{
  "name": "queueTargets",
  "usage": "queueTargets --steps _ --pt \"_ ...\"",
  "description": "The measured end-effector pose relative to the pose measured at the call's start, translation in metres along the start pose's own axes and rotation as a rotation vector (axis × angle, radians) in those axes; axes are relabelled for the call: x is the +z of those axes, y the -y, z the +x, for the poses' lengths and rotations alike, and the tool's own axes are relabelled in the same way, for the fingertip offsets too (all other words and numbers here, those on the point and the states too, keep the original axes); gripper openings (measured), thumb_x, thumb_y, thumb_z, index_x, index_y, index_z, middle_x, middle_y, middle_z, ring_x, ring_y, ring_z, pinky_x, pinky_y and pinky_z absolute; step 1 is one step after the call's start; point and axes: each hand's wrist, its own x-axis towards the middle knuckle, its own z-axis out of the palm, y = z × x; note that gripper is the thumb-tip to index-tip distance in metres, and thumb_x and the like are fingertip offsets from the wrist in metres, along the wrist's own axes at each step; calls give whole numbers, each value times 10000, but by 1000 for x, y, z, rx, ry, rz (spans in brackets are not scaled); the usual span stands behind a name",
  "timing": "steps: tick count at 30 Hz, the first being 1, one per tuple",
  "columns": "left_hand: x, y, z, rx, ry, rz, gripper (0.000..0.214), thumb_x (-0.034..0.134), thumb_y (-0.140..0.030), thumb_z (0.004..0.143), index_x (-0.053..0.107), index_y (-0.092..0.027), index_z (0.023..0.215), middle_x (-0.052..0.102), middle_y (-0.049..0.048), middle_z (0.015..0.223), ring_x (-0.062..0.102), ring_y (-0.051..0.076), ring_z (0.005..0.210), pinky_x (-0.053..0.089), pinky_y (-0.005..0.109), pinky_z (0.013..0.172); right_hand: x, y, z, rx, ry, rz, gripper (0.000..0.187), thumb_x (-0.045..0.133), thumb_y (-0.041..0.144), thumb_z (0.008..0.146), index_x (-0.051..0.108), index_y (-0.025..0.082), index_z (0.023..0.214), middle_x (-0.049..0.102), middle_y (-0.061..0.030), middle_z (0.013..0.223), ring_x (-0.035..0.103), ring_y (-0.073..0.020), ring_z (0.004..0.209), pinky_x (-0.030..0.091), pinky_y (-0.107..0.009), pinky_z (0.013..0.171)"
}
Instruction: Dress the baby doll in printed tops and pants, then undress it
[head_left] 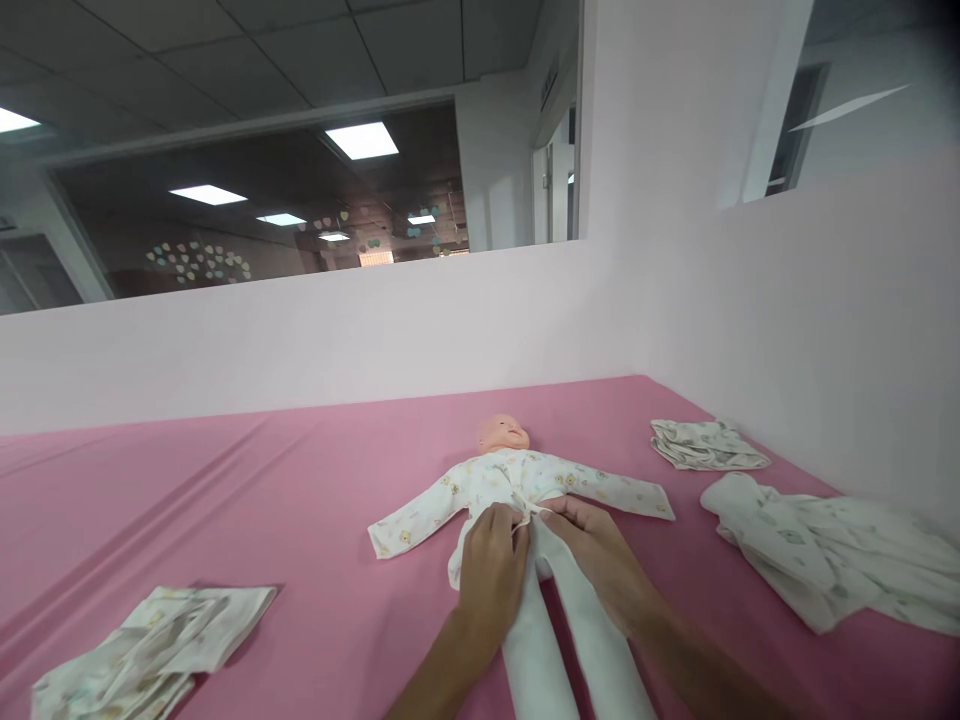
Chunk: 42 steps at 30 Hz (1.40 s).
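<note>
my left hand and right hand pinched thin ties on the printed shirt; smooth doll head lay at twelve o'clock.

Your left hand is bare, with slim fingers and a rounded back that narrows at the wrist into a slender, uncovered left forearm. Your right hand is bare too, its fingers long and thin, and it tapers likewise into a bare right forearm. Your fingernails are too small to make out clearly.
</note>
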Motion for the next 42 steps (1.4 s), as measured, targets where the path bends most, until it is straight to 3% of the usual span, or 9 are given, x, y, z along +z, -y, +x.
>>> queueTargets --steps 8,13,17,22,27,37,42 --pt "6 -5 -4 165 -86 272 199 425 -21 844 473 -200 774 578 16 745 510 183 672 319 289 570 8 6 -8 -3 -63 -60 185 580 365 799 683 215 827 629 -9 826 543 -191 860 437 -296 782" --pt "12 -1 -7 149 -52 273 250 400 45 750 454 -197 778 570 23 747 495 186 680 271 291 552 16 6 -13 -6 -101 -115 141 561 334 790 623 218 740 605 -10 846 551 -188 860 447 -299 772" --pt "10 -3 -6 33 31 150 211 378 3 766 421 -204 749 569 35 758 480 189 695 268 290 564 17 1 -13 -82 -102 -174 138 553 316 791 649 224 755 622 -36 966 575 -203 947 457 -318 845" --pt "-4 -12 0 -167 112 -167 129 395 -154 865 447 -203 757 598 31 830 500 185 760 333 295 642 16 -4 -11 -122 -106 -180 200 527 338 820 693 232 854 643 -59 1083 580 -225 1054 457 -349 936" --pt "-8 -12 5 -180 152 -262 166 398 -198 873 500 -197 742 600 11 800 507 174 766 352 299 697 15 -10 -10 -129 -144 -130 210 558 340 817 715 234 908 655 -58 1162 594 -231 1093 465 -365 972" --pt "-10 -11 7 -267 154 -403 161 437 -218 843 530 -181 718 565 -19 692 473 129 657 338 254 624 18 -18 -10 -226 -149 -249 266 530 347 861 732 247 1002 650 -62 1224 588 -238 1137 478 -404 987" --pt "-18 -9 12 -317 215 -639 142 464 -242 827 556 -169 749 497 -33 651 427 94 587 333 213 563 17 -23 -11 -265 -154 -332 290 508 321 874 726 265 1057 650 -40 1238 571 -230 1178 455 -431 1029"
